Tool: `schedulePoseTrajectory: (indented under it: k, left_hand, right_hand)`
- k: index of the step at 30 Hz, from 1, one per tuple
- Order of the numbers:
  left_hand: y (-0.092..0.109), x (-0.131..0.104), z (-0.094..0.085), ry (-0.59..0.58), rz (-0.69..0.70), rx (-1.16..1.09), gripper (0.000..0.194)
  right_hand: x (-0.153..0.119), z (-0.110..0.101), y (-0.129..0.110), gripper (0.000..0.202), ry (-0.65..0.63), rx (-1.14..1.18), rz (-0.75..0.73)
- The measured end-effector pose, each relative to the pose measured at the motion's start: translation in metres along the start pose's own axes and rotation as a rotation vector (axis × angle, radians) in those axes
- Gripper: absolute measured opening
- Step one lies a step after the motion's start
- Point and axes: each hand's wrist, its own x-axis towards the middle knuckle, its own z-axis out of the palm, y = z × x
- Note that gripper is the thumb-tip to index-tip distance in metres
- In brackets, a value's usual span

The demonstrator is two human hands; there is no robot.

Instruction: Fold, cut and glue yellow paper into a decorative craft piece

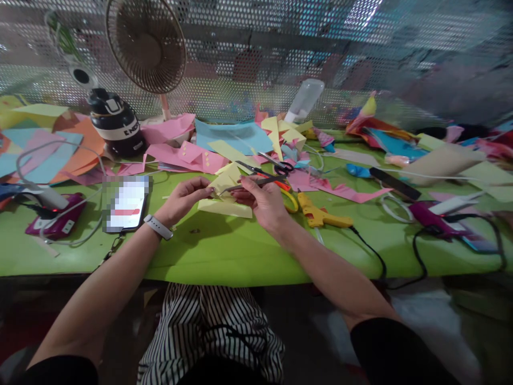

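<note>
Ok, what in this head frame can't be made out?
- Phone screen: pixelated over, unreadable.
- Paper piece in the left hand: edge under the fingers hidden.
- Scissors handles: covered by the right hand.
- Behind the mesh screen: blurred shapes only.
- Far-right table clutter: smeared.

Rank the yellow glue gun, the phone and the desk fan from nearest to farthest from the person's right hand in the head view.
Measured from the right hand:
1. Yellow glue gun, lying on the green table just to the hand's right.
2. Phone, flat on the table off to the left, beyond the left hand.
3. Desk fan, standing at the back left against the perforated screen.
</note>
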Motion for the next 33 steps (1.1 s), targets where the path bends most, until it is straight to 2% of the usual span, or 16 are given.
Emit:
schedulePoseTrajectory:
  k: [3, 13, 27, 33]
  left_hand:
    - [0.000, -0.001, 0.000, -0.026, -0.013, -0.001, 0.021]
    - [0.001, 0.000, 0.000, -0.018, -0.006, -0.019, 0.017]
    - [0.005, -0.001, 0.003, -0.063, -0.024, 0.092, 0.014]
    - [0.007, -0.002, 0.005, -0.065, -0.005, 0.116, 0.017]
  right_hand:
    - [0.001, -0.001, 0.000, 0.043, 0.018, -0.002, 0.008]
    - [-0.005, 0.000, -0.009, 0.038, -0.002, -0.068, -0.124]
    - [-0.004, -0.001, -0.007, 0.036, -0.051, -0.089, -0.100]
    - [-0.006, 0.001, -0.007, 0.036, -0.006, -0.081, -0.123]
